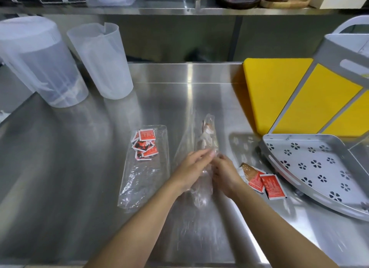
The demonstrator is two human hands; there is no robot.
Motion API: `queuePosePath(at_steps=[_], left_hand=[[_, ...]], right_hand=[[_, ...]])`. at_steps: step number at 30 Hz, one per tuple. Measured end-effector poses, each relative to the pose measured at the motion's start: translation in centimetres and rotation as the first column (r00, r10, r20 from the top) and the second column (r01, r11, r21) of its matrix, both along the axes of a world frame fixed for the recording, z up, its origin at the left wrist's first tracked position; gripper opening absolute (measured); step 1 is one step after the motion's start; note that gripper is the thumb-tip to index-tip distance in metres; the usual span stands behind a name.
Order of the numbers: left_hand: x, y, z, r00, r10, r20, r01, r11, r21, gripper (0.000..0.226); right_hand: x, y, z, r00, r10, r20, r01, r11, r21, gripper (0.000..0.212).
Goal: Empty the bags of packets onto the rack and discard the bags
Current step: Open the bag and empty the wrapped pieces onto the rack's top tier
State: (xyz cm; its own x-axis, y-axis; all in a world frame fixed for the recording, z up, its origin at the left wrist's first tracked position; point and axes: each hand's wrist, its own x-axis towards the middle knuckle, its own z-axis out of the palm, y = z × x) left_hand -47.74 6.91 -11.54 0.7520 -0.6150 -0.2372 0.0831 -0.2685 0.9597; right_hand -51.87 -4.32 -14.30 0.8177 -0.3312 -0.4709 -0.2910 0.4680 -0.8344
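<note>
A clear plastic bag (206,136) stands tilted at the middle of the steel counter, with a few packets blurred near its far end. My left hand (192,164) and my right hand (224,171) both grip this bag at its middle, fingertips almost touching. To the left lies a second clear bag (143,179) flat on the counter, with several red packets (145,144) at its far end. Loose red packets (263,180) lie right of my right hand, beside the grey perforated rack (283,168), whose tray holds nothing.
Two translucent plastic jugs (101,62) stand at the back left. Yellow cutting boards (275,92) sit in a grey holder (339,62) at the back right, behind the rack. A steel shelf (179,11) with containers runs across the top.
</note>
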Motion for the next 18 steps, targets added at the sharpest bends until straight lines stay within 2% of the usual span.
queuePosePath(at_steps=[2,3,4,5,6,7,8,10,11,12,15,18], left_hand=[[-0.6,-0.4,-0.5,0.987,-0.084,-0.14,0.079,0.996,-0.039,0.039],[-0.9,-0.5,-0.8,0.982,-0.072,-0.174,0.067,0.997,-0.034,0.038],[-1.1,-0.7,-1.2,0.987,-0.018,-0.158,0.017,1.0,-0.005,0.035],[-1.1,-0.8,-1.8,0.997,0.039,-0.065,-0.032,0.995,0.099,0.035],[-0.9,-0.7,-2.3,0.993,0.022,0.114,-0.054,0.957,0.286,0.037],[-0.7,-0.5,-3.0,0.951,-0.094,0.296,-0.065,0.872,0.485,0.042],[-0.6,-0.1,-3.6,0.887,-0.231,0.401,-0.074,0.784,0.616,0.049],[-0.4,0.5,-4.7,0.822,-0.383,0.421,-0.054,0.683,0.728,0.064],[-0.3,0.7,-5.0,0.819,-0.398,0.415,-0.049,0.671,0.74,0.067],[-0.2,0.9,-5.4,0.815,-0.408,0.411,-0.046,0.661,0.749,0.068],[0.1,1.5,-5.5,0.809,-0.435,0.395,-0.07,0.596,0.8,0.066],[0.5,2.1,-4.5,0.824,-0.446,0.35,-0.106,0.486,0.867,0.066]], right_hand=[[-0.3,-1.4,-0.2,0.977,-0.089,-0.194,0.053,0.982,-0.182,0.014],[-0.4,-1.9,-0.4,0.963,-0.141,-0.228,0.071,0.954,-0.291,0.01],[-0.5,-2.4,-0.6,0.956,-0.174,-0.234,0.068,0.913,-0.402,0.014],[-0.6,-2.7,-0.8,0.957,-0.176,-0.231,0.03,0.852,-0.523,0.024],[-0.8,-2.9,-0.9,0.963,-0.147,-0.226,-0.037,0.76,-0.649,0.035],[-1.0,-3.1,-1.1,0.971,-0.098,-0.219,-0.109,0.631,-0.768,0.047],[-1.2,-3.1,-1.2,0.974,-0.036,-0.223,-0.181,0.467,-0.866,0.057],[-1.5,-3.2,-1.0,0.957,0.084,-0.277,-0.286,0.139,-0.948,0.061],[-1.6,-3.3,-1.0,0.943,0.128,-0.308,-0.316,0.044,-0.948,0.057],[-1.6,-3.3,-1.1,0.924,0.159,-0.347,-0.353,0.01,-0.935,0.053],[-1.3,-3.4,-1.4,0.88,0.185,-0.437,-0.455,0.065,-0.888,0.051],[-0.8,-2.8,-1.6,0.838,0.196,-0.51,-0.523,0.019,-0.852,0.071]])
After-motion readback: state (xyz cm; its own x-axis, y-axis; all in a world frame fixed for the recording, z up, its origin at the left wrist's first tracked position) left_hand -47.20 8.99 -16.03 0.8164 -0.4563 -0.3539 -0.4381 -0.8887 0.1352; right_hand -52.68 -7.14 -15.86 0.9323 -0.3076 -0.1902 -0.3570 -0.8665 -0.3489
